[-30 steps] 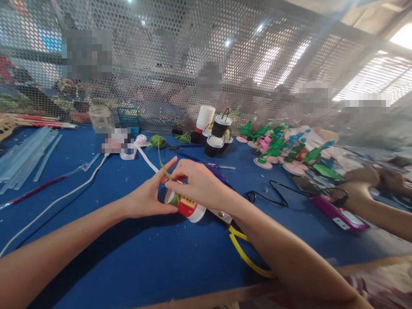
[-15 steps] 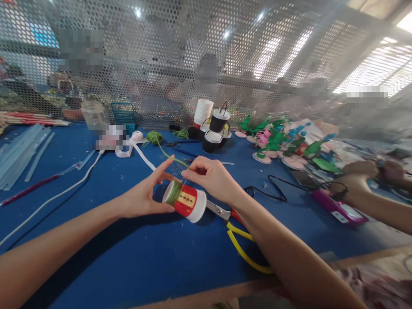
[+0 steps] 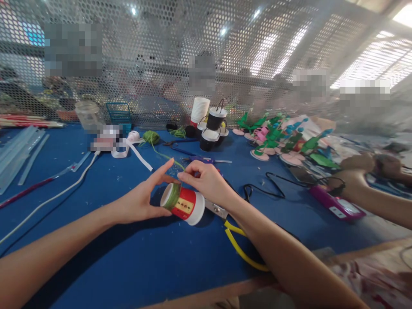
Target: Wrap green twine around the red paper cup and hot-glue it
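A red and white paper cup [image 3: 186, 204] lies tilted on its side, with green yarn [image 3: 171, 196] wound round its narrower end. My left hand [image 3: 149, 195] grips that end between thumb and fingers, the index finger raised. Just above the cup, my right hand [image 3: 202, 178] pinches the yarn strand, which runs back to a green yarn ball [image 3: 151, 137]. Scissors with yellow handles [image 3: 236, 244] lie beside the cup, partly under my right forearm.
Black cups with handles [image 3: 210, 140] and stacked white cups [image 3: 200, 109] stand at the back. Craft flowers [image 3: 277, 139] fill the back right, near a purple power strip [image 3: 336, 202] and another person's arm [image 3: 363, 189]. Glue sticks [image 3: 19, 150] lie left; a glue gun [image 3: 199, 159] lies behind my right hand.
My right hand has come slightly left and down, close to the cup, with the yarn. The cup has turned a little in my left hand. The whole view has shifted slightly.
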`<state>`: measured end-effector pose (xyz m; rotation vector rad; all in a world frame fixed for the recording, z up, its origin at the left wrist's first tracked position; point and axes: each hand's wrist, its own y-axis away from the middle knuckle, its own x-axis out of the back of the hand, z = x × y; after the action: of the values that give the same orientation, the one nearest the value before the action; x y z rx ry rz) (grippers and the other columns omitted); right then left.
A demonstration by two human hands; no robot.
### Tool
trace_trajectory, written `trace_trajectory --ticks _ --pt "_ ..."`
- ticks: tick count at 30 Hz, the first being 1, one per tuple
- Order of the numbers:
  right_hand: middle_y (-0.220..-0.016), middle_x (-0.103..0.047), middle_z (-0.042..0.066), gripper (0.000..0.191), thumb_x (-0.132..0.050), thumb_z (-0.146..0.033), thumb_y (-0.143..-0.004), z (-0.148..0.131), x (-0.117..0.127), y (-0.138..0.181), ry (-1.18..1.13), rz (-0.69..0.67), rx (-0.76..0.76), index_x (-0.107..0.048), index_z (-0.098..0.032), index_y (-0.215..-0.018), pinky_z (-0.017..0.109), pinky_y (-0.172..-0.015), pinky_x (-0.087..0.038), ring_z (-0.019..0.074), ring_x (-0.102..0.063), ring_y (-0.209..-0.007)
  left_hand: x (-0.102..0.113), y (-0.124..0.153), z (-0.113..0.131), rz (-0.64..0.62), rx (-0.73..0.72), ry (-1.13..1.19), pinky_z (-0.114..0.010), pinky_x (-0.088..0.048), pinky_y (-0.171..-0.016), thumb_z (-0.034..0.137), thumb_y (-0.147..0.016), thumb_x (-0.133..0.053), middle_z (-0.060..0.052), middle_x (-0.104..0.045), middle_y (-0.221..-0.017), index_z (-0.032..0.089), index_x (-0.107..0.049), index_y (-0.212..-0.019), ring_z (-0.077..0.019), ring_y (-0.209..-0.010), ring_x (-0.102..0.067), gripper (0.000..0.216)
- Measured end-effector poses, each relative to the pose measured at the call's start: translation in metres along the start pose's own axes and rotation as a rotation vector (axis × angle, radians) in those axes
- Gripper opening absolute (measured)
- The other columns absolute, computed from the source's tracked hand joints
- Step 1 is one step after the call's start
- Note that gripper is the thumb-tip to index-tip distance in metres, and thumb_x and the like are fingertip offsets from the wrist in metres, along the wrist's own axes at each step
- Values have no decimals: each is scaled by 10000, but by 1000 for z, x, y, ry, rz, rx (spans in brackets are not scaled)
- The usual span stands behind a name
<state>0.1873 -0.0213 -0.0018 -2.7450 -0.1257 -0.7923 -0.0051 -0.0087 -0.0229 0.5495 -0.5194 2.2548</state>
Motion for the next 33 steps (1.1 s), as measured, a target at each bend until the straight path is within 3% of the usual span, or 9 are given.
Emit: trace_trajectory --ticks 6,18,26,29,33 --pt "-592 -464 -37 220 -541 -275 -767 8 -5 -2 34 -9 -4 -462 -176 -586 236 -536 -340 95 -419 -559 0 0 0 -12 -13 -18 -449 -272 -1035 283 -715 -666 -102 -463 -1270 275 -17 -1390 -252 -1199 -420 937" --pt "-578 -467 -34 198 -442 -275 -803 14 -14 0 68 -51 -97 -399 -203 -623 242 -507 -329 114 -422 -544 5 -2 1 -32 -70 -368 -509 -203 -1009 332 -718 -663 -84 -495 -1271 300 13 -1383 -280 -1201 -362 949" --pt "-531 -419 -53 252 -448 -281 -811 14 -13 1 142 -49 -87 -354 -210 -588 234 -483 -297 103 -387 -505 3 -2 0 -14 -94 -515 -506 -272 -965 339 -656 -720 -96 -475 -1266 325 -107 -1377 -307 -1166 -368 947" --pt "-543 -429 -48 238 -448 -274 -815 11 -12 3 137 -33 -88 -362 -210 -603 234 -484 -297 103 -390 -509 3 0 2 -32 -82 -471 -504 -276 -971 410 -625 -726 -109 -431 -1296 311 -118 -1377 -311 -1177 -364 972" --pt "-554 -427 -47 214 -462 -263 -819 5 -12 7 191 7 -36 -356 -215 -639 242 -499 -300 107 -398 -509 3 1 7 -12 55 -249 -475 -301 -976 457 -637 -697 -115 -463 -1250 273 -83 -1383 -294 -1157 -418 984"
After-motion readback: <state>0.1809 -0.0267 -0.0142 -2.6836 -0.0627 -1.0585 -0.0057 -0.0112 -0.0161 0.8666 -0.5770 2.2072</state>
